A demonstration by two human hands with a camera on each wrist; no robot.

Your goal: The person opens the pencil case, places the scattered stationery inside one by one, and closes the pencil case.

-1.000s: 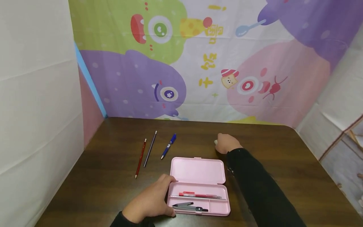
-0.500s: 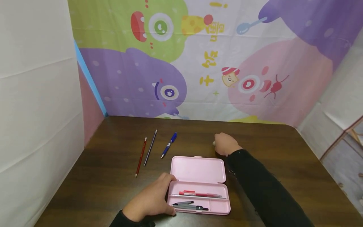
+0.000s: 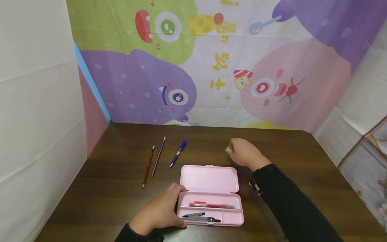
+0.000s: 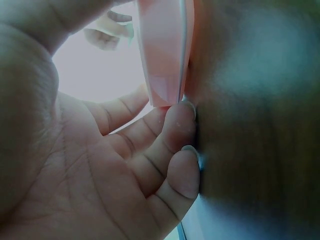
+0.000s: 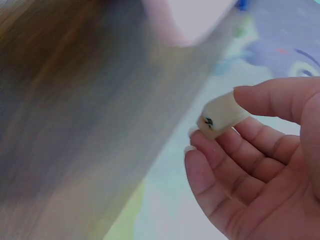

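Observation:
A pink pencil case [image 3: 209, 179] lies with its lid folded back on the table. My left hand [image 3: 158, 211] holds its left end, thumb at the front corner and fingers by the hinge; in the left wrist view, curled fingers [image 4: 180, 125] touch the case's end. Inside are a red pen [image 3: 208, 204] in the back compartment and a grey compass [image 3: 201, 218] in the front one. My right hand [image 3: 245, 153], beyond the case's back right corner, pinches a small off-white eraser [image 5: 222, 117] with a dark mark on its end between thumb and fingers.
Left of the lid lie a blue pen [image 3: 178, 154], a dark pencil [image 3: 158, 156] and a red-brown pencil [image 3: 148, 167] on the brown table [image 3: 99, 201]. A cartoon-print cloth [image 3: 211, 111] hangs behind the table, with a white curtain [image 3: 39, 134] at the left.
My right hand has risen a little off the table and turned slightly, with the eraser showing more between its fingers. My left hand stays on the pencil case.

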